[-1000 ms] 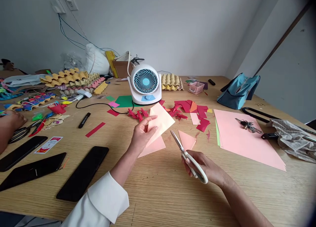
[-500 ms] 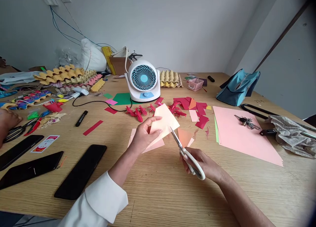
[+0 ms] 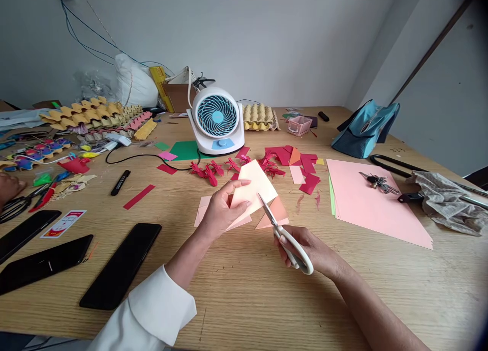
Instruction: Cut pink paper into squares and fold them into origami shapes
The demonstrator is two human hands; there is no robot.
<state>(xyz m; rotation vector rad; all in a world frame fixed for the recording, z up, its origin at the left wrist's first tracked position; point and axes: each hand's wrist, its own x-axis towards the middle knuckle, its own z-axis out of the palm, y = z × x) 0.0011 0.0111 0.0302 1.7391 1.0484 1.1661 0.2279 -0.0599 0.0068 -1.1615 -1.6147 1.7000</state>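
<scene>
The left hand (image 3: 224, 208) holds a cream folded paper (image 3: 253, 185) above the wooden surface (image 3: 236, 300). The right hand (image 3: 301, 246) holds the white-handled scissors (image 3: 271, 216), and their blades are overlapping the paper in this view.

On the worktop (image 3: 229, 300), three phones (image 3: 121, 266) lie left, the fan (image 3: 216, 118) stands behind, and keys (image 3: 378, 182) rest on the paper stack (image 3: 371, 201) at right, beside what seems a crumpled cloth (image 3: 446, 201).

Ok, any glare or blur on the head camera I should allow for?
Head view: the pale paper looks bright, nearly washed out; the scissors look fairly crisp; a small glint marks the middle phone; the right edge darkens and blurs.
</scene>
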